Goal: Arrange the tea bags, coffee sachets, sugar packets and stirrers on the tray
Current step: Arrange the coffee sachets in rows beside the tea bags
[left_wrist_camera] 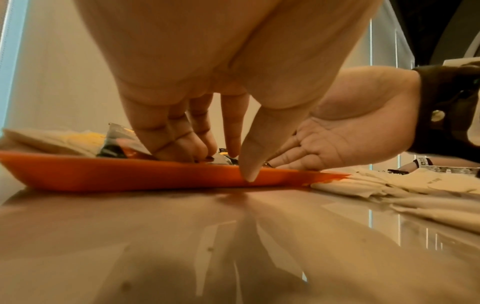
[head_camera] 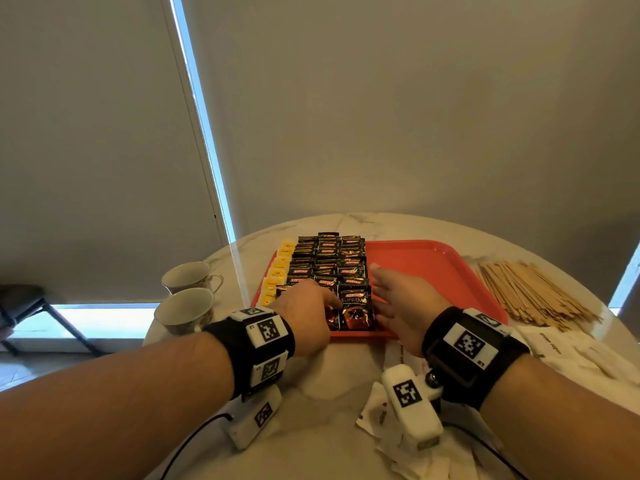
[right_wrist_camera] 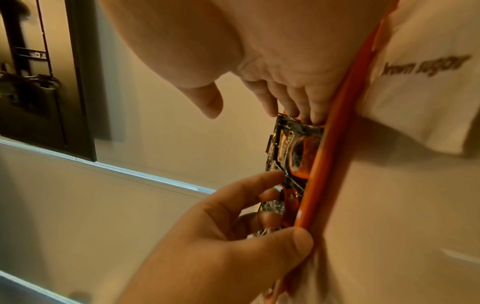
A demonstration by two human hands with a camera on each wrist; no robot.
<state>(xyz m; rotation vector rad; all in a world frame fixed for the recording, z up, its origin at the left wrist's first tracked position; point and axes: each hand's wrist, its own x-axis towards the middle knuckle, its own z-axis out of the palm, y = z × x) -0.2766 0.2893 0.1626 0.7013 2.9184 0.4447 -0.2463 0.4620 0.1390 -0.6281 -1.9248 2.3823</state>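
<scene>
**Squaring the coffee rows against the tray's near edge**

The nearest coffee sachets (head_camera: pixel 355 308) are worked by the left hand (head_camera: pixel 306 311), whose bent fingertips (left_wrist_camera: pixel 182 153) press down on them while the thumb hangs over the red tray's (head_camera: pixel 433 261) near rim; whether a sachet is actually pinched or only pressed cannot be told from these views. The right hand (head_camera: pixel 398 299) is held flat and straight-fingered, its edge set along the right flank of the rows like a fence, grasping nothing.

The step is judged to be the straightening of the last, nearest sachets. It would be done best if the flat right hand were kept low and steady so that the column is stopped from sliding sideways, while only light downward pressure is given by the left fingertips; the foil looks slippery, and a hard push could fan the overlapped rows behind. The near ends should be brought level with the rim, not over it.

Three overlapping columns of dark Kopiko sachets fill the tray's left-centre, with yellow tea bags (head_camera: pixel 277 275) in a column at their left. The right part of the tray is bare. Wooden stirrers (head_camera: pixel 533 292) lie heaped on the marble table (head_camera: pixel 329 386) beside the tray, and brown sugar packets (right_wrist_camera: pixel 426 67) lie off it, so both are yet to be placed. Two teacups (head_camera: pixel 185 308) stand at the left.
</scene>
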